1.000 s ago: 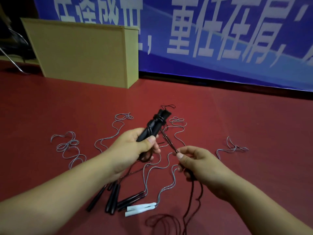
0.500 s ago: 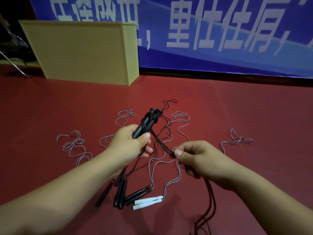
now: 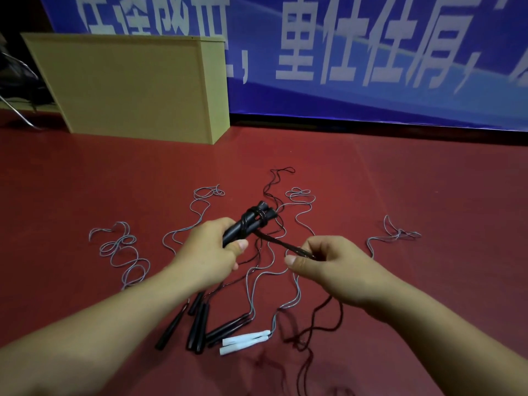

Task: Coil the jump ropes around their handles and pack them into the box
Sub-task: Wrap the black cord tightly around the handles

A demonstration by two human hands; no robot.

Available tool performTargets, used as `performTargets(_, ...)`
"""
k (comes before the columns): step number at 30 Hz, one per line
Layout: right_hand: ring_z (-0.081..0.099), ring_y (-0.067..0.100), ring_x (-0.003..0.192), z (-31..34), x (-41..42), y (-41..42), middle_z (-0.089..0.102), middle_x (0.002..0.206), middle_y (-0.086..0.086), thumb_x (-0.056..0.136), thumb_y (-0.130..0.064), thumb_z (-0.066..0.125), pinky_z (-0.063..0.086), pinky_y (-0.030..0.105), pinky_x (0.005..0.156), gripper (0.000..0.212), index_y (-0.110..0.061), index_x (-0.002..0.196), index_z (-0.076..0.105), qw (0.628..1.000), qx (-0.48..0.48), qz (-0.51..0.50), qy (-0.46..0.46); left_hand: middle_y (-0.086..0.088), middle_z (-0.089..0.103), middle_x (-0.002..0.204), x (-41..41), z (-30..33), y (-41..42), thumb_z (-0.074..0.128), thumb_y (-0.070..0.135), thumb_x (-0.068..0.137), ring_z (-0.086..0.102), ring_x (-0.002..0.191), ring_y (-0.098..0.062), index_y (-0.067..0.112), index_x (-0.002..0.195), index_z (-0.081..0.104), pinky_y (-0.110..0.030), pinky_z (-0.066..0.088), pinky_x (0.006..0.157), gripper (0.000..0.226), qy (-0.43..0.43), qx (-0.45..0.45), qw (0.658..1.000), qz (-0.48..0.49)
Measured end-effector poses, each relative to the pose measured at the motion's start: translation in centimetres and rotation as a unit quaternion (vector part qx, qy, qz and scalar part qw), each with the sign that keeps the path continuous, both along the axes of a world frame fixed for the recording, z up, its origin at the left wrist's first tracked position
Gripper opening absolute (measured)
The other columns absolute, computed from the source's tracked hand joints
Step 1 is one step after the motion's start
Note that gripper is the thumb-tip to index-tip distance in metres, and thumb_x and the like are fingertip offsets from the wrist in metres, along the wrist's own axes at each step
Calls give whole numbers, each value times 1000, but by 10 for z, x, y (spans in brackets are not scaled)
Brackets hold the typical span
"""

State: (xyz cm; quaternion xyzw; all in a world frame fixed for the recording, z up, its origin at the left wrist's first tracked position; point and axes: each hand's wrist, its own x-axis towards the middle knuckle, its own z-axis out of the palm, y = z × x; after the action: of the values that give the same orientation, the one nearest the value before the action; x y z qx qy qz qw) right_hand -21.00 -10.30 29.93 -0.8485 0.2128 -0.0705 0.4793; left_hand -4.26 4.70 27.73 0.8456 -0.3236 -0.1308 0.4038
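The jump rope handles (image 3: 248, 226) I have in my left hand (image 3: 210, 254) are a pair of smooth black tapered sticks held side by side, their far ends pointing up and away from me, with a few turns of thin dark cord wrapped tight round them near the top. My left fingers and thumb are curled round the lower half of the pair. From the wraps a dark cord (image 3: 281, 243), doubled and slightly twisted, runs taut down to my right hand (image 3: 331, 267), which pinches it between thumb and curled fingers; the slack falls below that hand and loops over the red floor (image 3: 400, 181) near me.

The floor is a matte, even red surface. At its far edge hangs a glossy blue banner (image 3: 371, 52) with large pale characters, and a plain yellowish box (image 3: 128, 84) with flat panels stands against it to the left.

Lying on the floor under my arms I count five black handles (image 3: 197, 324), long and slim, and two white handles (image 3: 245, 340), shorter and rounded, side by side. Thin grey cords (image 3: 123, 250) wander off from them in loose squiggles; I make out four separate tangles of grey, and one more dark cord (image 3: 275, 181) snaking beyond the held handles.
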Motion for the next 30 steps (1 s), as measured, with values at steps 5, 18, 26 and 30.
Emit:
performTargets(5,43,3,52,2,3,-2,51,58,-9,89,-38,65,32,21,53,18,-21,84,64,992,-92,-82,-28,-11,72,81,5,-1,-1,62,17,93,71,58,-13,25,91,60,-47,60,68,9,3,-5,1000,13)
performTargets(18,35,6,49,4,-5,3,40,54,-10,94,-41,57,30,23,49,36,-9,78,58,997,-73,-4,1,-1,66,58,-2,-5,-3,61,27,94,64,47,-10,21,87,58,-23,48,52,9,-38,164,982,-89)
performTargets(26,45,4,57,-4,-7,-18,49,57,-9,97,-32,53,34,14,54,23,-20,80,63,972,-198,-104,-68,5,66,70,-29,9,-7,57,27,97,55,44,-6,25,104,57,-17,42,47,7,32,200,944,-260)
performTargets(30,50,9,67,-5,-9,-28,55,65,-7,96,-33,55,33,13,58,22,-19,82,65,961,-233,-136,-57,4,59,66,-40,19,-7,54,26,99,48,42,-2,21,109,57,-15,39,46,11,79,174,931,-311)
